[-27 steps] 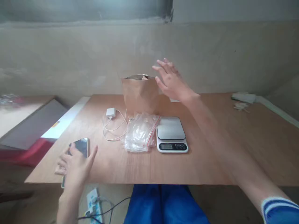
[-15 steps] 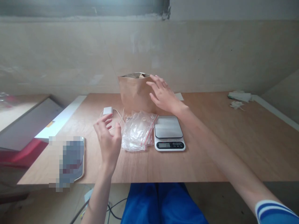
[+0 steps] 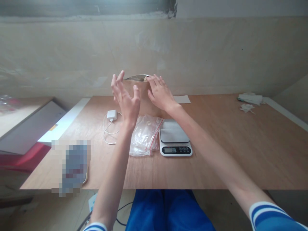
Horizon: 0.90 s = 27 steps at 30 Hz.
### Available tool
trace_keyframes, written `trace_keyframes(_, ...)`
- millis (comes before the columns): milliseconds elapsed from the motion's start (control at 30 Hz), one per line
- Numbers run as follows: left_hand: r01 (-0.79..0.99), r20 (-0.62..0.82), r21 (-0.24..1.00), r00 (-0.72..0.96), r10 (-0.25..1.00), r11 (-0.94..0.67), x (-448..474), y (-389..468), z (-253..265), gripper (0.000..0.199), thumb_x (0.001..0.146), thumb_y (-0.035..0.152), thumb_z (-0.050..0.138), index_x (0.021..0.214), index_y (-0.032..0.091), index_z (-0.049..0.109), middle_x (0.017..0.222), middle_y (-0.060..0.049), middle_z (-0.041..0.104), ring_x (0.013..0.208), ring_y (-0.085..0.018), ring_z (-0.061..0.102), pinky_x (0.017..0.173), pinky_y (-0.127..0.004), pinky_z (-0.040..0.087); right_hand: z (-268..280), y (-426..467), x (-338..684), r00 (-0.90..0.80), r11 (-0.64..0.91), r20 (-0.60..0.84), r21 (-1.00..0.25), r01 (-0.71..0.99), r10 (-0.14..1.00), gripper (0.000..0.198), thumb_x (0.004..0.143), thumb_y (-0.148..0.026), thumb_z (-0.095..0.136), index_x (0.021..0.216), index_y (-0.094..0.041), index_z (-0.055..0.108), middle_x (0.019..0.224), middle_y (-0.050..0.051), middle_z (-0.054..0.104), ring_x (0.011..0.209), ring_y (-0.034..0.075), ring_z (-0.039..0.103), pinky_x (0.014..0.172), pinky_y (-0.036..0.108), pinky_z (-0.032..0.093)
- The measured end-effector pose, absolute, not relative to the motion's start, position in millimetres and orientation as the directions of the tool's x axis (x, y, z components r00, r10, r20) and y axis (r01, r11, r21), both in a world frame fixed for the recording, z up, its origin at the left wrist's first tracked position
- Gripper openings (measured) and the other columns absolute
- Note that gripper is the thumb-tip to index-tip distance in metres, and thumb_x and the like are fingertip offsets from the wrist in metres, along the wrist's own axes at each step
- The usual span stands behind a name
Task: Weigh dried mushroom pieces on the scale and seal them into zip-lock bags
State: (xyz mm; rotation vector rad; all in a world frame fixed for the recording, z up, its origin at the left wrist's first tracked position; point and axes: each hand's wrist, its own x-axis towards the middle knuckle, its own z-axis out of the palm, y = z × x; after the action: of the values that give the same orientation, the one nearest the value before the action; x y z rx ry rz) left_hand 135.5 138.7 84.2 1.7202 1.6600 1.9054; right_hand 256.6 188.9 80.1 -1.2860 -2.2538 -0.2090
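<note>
Paper bag (image 3: 144,101), rim (image 3: 136,81) open, stands between 2 hands (image 3: 128,102) (image 3: 160,93).

Soft, slightly hazy light, bright glow above and beyond the hands (image 3: 126,103). Glints on plastic bags (image 3: 144,136) below them. Dim under surface (image 3: 252,138). Mosaic patch (image 3: 75,168) lower left of hands. Wide-angle stretch at edges.

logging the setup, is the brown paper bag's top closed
No, the brown paper bag gapes open at the top, its inside showing between the left hand and the right hand.
</note>
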Motion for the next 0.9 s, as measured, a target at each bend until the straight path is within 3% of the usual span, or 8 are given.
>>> trace_keyframes(100, 0.557, 0.645, 0.728, -0.36, 0.674, -0.4, 129, 145, 85, 0.036, 0.081, 0.029, 0.053, 0.116, 0.032, 0.045, 0.134, -0.006, 0.04, 0.134, -0.025, 0.025, 0.104, -0.049, 0.028, 79, 164, 257, -0.425, 0.555, 0.542, -0.095, 0.826, 0.725, 0.05, 0.087, -0.014, 0.032, 0.137, -0.014, 0.029, 0.141, 0.009, 0.035, 0.135, 0.023, 0.022, 0.112, 0.045, 0.016)
trace_keyframes(200, 0.587, 0.638, 0.717, -0.338, 0.692, -0.375, 120, 146, 79, 0.027, 0.082, 0.031, 0.052, 0.109, 0.027, 0.051, 0.122, -0.007, 0.05, 0.124, -0.024, 0.039, 0.104, -0.047, 0.028, 78, 135, 259, -0.457, 0.584, 0.578, -0.041, 0.81, 0.676, 0.048, 0.089, -0.015, 0.031, 0.136, -0.016, 0.032, 0.14, 0.008, 0.038, 0.133, 0.022, 0.025, 0.11, 0.043, 0.018)
trace_keyframes(367, 0.622, 0.668, 0.687, -0.337, 0.663, -0.376, 111, 129, 67, 0.023, 0.079, 0.023, 0.053, 0.102, 0.021, 0.055, 0.104, -0.005, 0.057, 0.103, -0.019, 0.052, 0.097, -0.038, 0.036, 81, 97, 259, -0.458, 0.575, 0.595, -0.008, 0.818, 0.66, 0.036, 0.093, -0.02, 0.028, 0.122, -0.015, 0.047, 0.118, 0.011, 0.058, 0.111, 0.022, 0.048, 0.096, 0.038, 0.029)
trace_keyframes(567, 0.605, 0.622, 0.714, -0.319, 0.715, -0.352, 115, 105, 63, 0.013, 0.082, 0.026, 0.052, 0.09, 0.02, 0.06, 0.093, -0.004, 0.057, 0.09, -0.016, 0.055, 0.084, -0.032, 0.042, 96, 86, 249, -0.259, 0.386, 0.583, -0.103, 0.917, 0.77, 0.03, 0.094, -0.03, 0.033, 0.106, -0.01, 0.053, 0.082, 0.011, 0.064, 0.088, 0.024, 0.056, 0.084, 0.038, 0.034)
trace_keyframes(733, 0.573, 0.63, 0.724, -0.321, 0.707, -0.384, 122, 99, 57, 0.016, 0.084, 0.031, 0.05, 0.088, 0.021, 0.062, 0.09, -0.003, 0.058, 0.085, -0.014, 0.055, 0.077, -0.028, 0.044, 93, 88, 246, -0.17, 0.371, 0.637, -0.195, 0.908, 0.752, 0.037, 0.091, -0.041, 0.04, 0.113, -0.012, 0.049, 0.079, 0.012, 0.063, 0.089, 0.028, 0.057, 0.084, 0.044, 0.037)
trace_keyframes(900, 0.548, 0.623, 0.743, -0.355, 0.697, -0.384, 126, 97, 52, 0.015, 0.084, 0.032, 0.05, 0.088, 0.021, 0.061, 0.089, -0.003, 0.058, 0.085, -0.014, 0.055, 0.077, -0.027, 0.044, 86, 89, 248, -0.142, 0.365, 0.616, -0.252, 0.896, 0.775, 0.035, 0.09, -0.034, 0.043, 0.118, -0.014, 0.045, 0.085, 0.012, 0.064, 0.093, 0.03, 0.056, 0.086, 0.048, 0.036)
